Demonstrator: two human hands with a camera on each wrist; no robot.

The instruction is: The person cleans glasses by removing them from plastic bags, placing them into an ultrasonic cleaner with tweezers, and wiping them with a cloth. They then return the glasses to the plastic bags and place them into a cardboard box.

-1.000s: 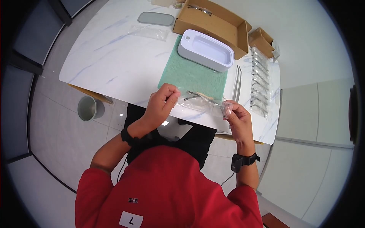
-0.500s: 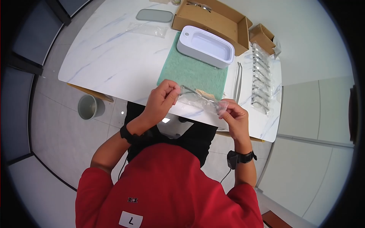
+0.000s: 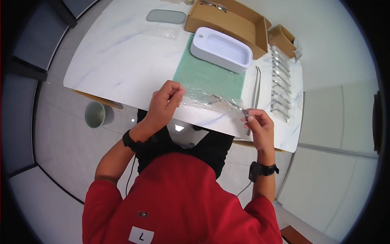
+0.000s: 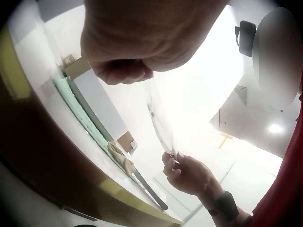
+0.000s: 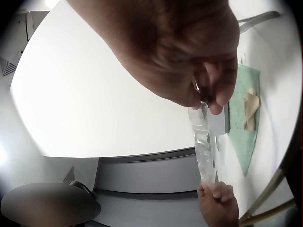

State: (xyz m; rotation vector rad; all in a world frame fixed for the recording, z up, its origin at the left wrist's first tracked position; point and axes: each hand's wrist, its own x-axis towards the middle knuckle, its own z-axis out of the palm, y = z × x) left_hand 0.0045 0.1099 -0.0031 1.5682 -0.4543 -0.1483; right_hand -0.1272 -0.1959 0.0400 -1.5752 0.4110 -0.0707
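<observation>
Two bare hands support one clear, crinkled plastic bag (image 3: pixel 197 96) above the near edge of a light green cloth mat (image 3: pixel 203 77). Taking the bag as the clock centre in the head view, the left hand (image 3: pixel 164 101), at 9 o'clock, pinches one end of the film between thumb and curled fingers. The right hand (image 3: pixel 261 126), at 4 o'clock, pinches the other end together with the tip of a dark, thin-framed pair of glasses (image 3: pixel 223 100) lying within the bag; whether that tip protrudes cannot be told. Caution: excess tension between the hands may split the film or bend the thin frame. A slack right pinch may let the glasses slip and drop, possibly over the table edge at 6 o'clock. Low travel of the right hand may disturb the slender metal tweezers (image 3: pixel 258 79) at 2 o'clock. An overlong forward reach may strike the white oblong plastic tub (image 3: pixel 217 61) at 12 o'clock.
</observation>
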